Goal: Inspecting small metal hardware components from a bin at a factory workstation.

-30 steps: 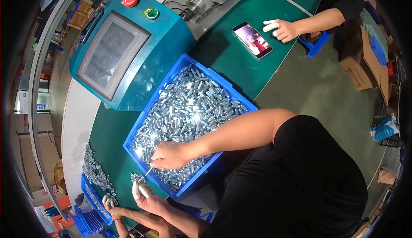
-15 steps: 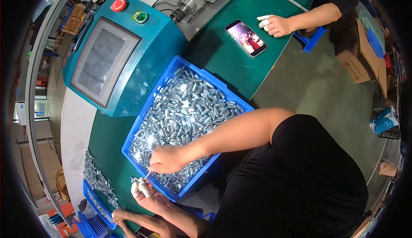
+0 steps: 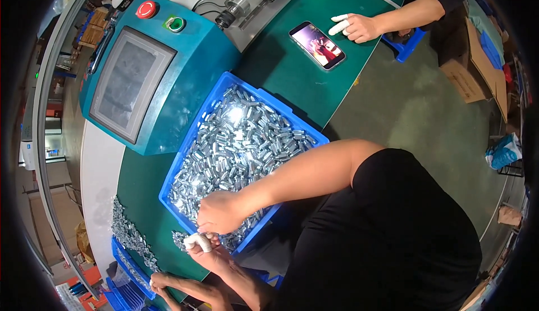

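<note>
My right hand (image 3: pixel 219 213) is closed in a pinch, over the near left corner of a blue bin (image 3: pixel 261 233). The bin holds a heap of small shiny elongated metal pieces (image 3: pixel 241 137). Just below, my left hand (image 3: pixel 203 246) has white coverings on its fingers, which are curled closed close to the right fingertips. What either hand grips is hidden between the fingers. A small pile of the same metal pieces (image 3: pixel 179 239) lies on the green table (image 3: pixel 146 184) beside my left hand.
Behind the bin stands a teal machine (image 3: pixel 185 86) with a screen and red button. A co-worker's hand (image 3: pixel 359 27) rests near a lit phone (image 3: pixel 318 45). Lower left, another person's hands (image 3: pixel 160 283) work beside a strip of metal pieces (image 3: pixel 132 235) and a blue tray (image 3: pixel 132 269).
My hands have come closer together, the left moving right and up. A thin pale stick seen earlier at my right fingertips is now hidden. The co-worker's fingers by the phone shifted.
</note>
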Demonstrator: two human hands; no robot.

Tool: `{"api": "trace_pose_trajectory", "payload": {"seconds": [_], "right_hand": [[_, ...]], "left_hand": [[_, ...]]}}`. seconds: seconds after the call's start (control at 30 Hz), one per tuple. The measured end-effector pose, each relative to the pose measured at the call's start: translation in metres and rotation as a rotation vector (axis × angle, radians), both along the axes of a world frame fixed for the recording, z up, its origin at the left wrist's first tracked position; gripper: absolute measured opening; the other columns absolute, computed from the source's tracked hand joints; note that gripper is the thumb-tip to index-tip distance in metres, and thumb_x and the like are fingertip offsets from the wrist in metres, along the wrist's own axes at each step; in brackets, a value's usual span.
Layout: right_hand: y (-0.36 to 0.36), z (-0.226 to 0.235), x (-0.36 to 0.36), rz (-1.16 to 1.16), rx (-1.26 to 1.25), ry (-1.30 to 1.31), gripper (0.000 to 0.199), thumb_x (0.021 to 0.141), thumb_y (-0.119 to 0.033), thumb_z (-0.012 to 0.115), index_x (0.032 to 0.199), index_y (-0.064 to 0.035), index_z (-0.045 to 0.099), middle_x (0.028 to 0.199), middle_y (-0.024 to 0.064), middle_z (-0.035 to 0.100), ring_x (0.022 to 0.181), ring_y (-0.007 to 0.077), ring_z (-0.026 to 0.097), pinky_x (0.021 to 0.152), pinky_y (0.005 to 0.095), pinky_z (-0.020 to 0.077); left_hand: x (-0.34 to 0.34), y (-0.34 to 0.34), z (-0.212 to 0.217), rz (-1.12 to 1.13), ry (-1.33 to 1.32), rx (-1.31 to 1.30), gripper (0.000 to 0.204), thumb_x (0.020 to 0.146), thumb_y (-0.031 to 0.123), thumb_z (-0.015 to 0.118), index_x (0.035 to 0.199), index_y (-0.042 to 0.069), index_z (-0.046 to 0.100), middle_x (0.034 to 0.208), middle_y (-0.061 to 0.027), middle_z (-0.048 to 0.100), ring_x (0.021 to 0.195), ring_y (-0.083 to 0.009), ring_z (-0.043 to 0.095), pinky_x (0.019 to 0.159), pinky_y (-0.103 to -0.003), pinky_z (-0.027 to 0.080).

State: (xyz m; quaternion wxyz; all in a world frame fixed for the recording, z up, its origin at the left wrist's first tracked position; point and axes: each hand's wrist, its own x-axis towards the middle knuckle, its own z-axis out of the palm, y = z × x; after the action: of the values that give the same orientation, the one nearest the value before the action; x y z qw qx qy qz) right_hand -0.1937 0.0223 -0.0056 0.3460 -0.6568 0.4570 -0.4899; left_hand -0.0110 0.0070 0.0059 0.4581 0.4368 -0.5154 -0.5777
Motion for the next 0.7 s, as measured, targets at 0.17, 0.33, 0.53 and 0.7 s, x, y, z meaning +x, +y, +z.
{"api": "trace_pose_trajectory", "payload": {"seconds": [0.17, 0.33, 0.53, 0.7], "right_hand": [[-0.005, -0.005, 0.002, 0.151, 0.141, -0.309, 0.035, 0.091, -0.022, 0.053, 0.065, -0.0021, 0.064, 0.062, 0.0132, 0.064, 0.053, 0.0286, 0.062, 0.054, 0.0423, 0.0478], [-0.011, -0.005, -0.004, 0.364, 0.504, -0.648, 0.039, 0.094, -0.021, 0.053, 0.063, 0.0002, 0.062, 0.057, 0.0055, 0.059, 0.041, 0.0155, 0.052, 0.043, 0.0312, 0.0411], [-0.013, 0.000, -0.004, 0.159, 0.242, -0.301, 0.035, 0.090, -0.023, 0.055, 0.064, -0.0013, 0.065, 0.061, 0.0132, 0.065, 0.053, 0.0258, 0.063, 0.053, 0.0402, 0.0479], [-0.012, 0.007, -0.011, -0.061, 0.097, -0.122, 0.037, 0.088, -0.025, 0.054, 0.063, 0.0008, 0.064, 0.058, 0.0204, 0.060, 0.056, 0.0331, 0.063, 0.058, 0.0445, 0.0494]], "left_hand": [[-0.001, 0.000, -0.012, -0.068, 0.042, -0.191, 0.011, 0.088, 0.000, 0.064, 0.095, -0.001, 0.055, 0.082, -0.0100, 0.064, 0.067, -0.0129, 0.062, 0.059, -0.022, 0.050], [-0.025, 0.007, 0.005, -0.051, -0.034, -0.270, 0.013, 0.091, -0.002, 0.062, 0.091, 0.003, 0.050, 0.080, -0.0046, 0.058, 0.073, -0.0114, 0.057, 0.067, -0.025, 0.050], [-0.007, -0.012, -0.004, -0.054, -0.252, -0.431, 0.015, 0.089, -0.002, 0.062, 0.102, -0.001, 0.056, 0.085, -0.0068, 0.062, 0.067, -0.0107, 0.056, 0.059, -0.023, 0.046], [-0.001, -0.028, -0.004, 0.087, -0.059, -0.235, 0.012, 0.095, 0.013, 0.061, 0.088, 0.005, 0.055, 0.071, -0.0017, 0.055, 0.060, -0.0078, 0.050, 0.052, -0.022, 0.039]]}}
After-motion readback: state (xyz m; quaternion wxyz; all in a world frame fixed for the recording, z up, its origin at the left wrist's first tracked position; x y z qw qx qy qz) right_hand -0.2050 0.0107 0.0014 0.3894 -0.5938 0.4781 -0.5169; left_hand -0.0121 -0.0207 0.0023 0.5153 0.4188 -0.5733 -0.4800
